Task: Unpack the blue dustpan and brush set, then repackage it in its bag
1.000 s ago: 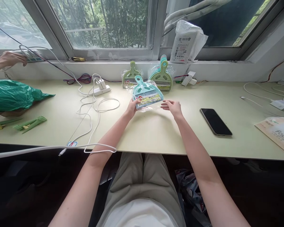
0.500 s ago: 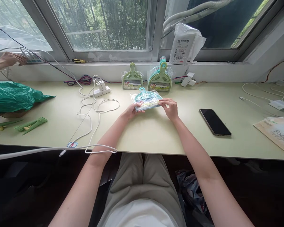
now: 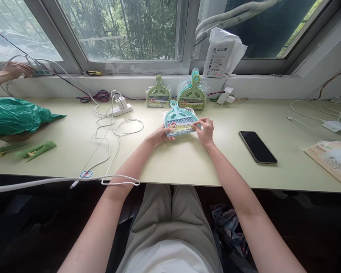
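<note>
A small blue dustpan-and-brush set in a clear plastic bag point(image 3: 178, 118) is held up off the pale desk point(image 3: 187, 159), handle pointing away from me. My left hand point(image 3: 159, 135) grips its lower left corner. My right hand point(image 3: 206, 129) pinches its lower right edge. Behind it, leaning against the wall under the window, stand a single green packaged dustpan point(image 3: 158, 93) and a stack of green and blue ones point(image 3: 192, 93).
A black phone point(image 3: 257, 146) lies to the right. White cables and a charger point(image 3: 119, 106) trail at the left. A green plastic bag point(image 3: 14, 115) and green clips point(image 3: 35, 149) lie far left. Another person's hand point(image 3: 15, 69) rests on the sill. A white parcel point(image 3: 222, 53) stands there too.
The blue dustpan pack was lowered flat, then tilted up again, nearer to me. My right hand, free a second ago, now grips its right edge.
</note>
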`<action>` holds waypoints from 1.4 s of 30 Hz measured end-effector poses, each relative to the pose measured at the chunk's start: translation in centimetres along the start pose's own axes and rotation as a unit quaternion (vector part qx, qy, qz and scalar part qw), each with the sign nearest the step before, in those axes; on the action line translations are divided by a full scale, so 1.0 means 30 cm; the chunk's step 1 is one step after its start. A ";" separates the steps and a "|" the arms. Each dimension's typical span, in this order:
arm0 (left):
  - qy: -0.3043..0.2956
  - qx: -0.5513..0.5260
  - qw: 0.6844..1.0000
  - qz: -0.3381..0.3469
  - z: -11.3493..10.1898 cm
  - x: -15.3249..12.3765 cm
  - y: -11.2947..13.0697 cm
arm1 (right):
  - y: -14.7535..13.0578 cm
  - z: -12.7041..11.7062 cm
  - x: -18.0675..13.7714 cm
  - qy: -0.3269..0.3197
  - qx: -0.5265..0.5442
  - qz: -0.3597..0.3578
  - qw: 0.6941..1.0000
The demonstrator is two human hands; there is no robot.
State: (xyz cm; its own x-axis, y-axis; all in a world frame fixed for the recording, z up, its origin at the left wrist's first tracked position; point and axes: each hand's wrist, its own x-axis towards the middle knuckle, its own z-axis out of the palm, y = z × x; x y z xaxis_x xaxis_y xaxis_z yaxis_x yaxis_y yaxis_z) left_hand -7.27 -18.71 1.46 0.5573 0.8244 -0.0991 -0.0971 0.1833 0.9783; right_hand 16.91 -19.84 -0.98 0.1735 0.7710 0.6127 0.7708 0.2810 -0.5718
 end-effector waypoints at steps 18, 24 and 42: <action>-0.002 0.108 0.990 0.093 0.063 -0.022 -0.005 | 0.066 0.025 0.011 -0.033 0.340 0.211 0.916; 0.117 0.141 0.979 0.095 0.068 0.047 -0.060 | 0.057 0.015 0.028 -0.014 0.328 0.224 0.918; 0.320 0.460 0.811 0.168 -0.042 0.286 -0.027 | 0.135 0.078 0.164 -0.040 -0.007 0.076 0.996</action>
State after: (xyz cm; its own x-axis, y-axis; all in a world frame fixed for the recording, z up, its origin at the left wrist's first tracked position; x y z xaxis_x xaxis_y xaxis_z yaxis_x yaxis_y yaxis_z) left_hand -3.46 -11.10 -0.40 0.0564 0.9086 0.4139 0.6654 -0.3433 0.6629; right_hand 19.44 -13.57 -1.56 0.2395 0.8477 0.4734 0.7481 0.1497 -0.6465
